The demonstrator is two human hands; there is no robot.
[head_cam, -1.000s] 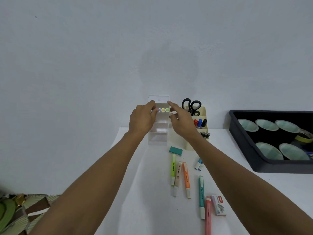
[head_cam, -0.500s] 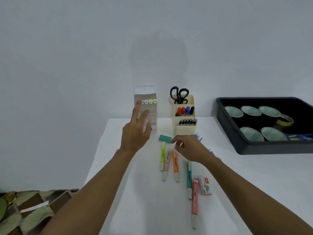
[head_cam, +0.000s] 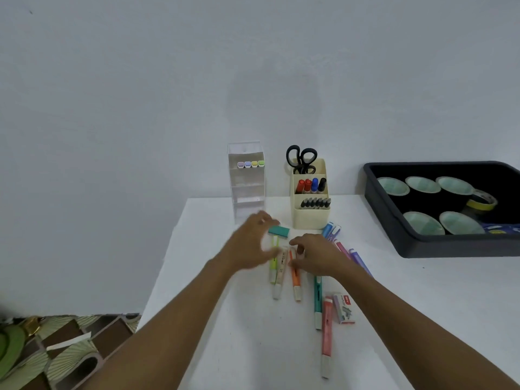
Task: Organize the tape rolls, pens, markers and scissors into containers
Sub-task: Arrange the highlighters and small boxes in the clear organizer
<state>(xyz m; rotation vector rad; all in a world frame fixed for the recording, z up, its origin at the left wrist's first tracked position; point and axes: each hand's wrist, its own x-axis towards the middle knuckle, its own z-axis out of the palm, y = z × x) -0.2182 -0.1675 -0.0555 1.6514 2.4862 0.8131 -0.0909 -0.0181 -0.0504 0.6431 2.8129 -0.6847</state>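
A: Hands?
B: Left hand [head_cam: 251, 246] is blurred, fingers spread and open over the yellow-green highlighter [head_cam: 273, 263], nothing in it. Right hand [head_cam: 316, 256] is curled loosely, fingertips down by the top of the orange highlighter [head_cam: 295, 273]. Can't tell if it actually grips it.

A: Loose stuff on the tabletop [head_cam: 253, 347]?
B: Beige marker [head_cam: 279, 277] between the yellow-green and orange ones, teal highlighter [head_cam: 318, 302] and pink highlighter [head_cam: 326, 336] nearer the camera, staples box [head_cam: 343, 308] just beside the pink one. Teal eraser [head_cam: 278, 231] between the hands. Blue, pink and purple pens [head_cam: 355, 257] partly under the right wrist.

A: Containers?
B: Clear tiered holder [head_cam: 247, 190] at the back, four pastel-capped markers [head_cam: 251, 164] in its top tier. Cream organizer [head_cam: 309, 209] beside it: scissors [head_cam: 301, 159] upright in the back slot, red, blue and black markers [head_cam: 311, 185] in the middle, dark pens [head_cam: 315, 203] in front.

A: Tape?
B: Tape rolls [head_cam: 422, 184] inside the black tray [head_cam: 394, 220] on the right, one yellow-edged roll [head_cam: 481, 200] tilted.
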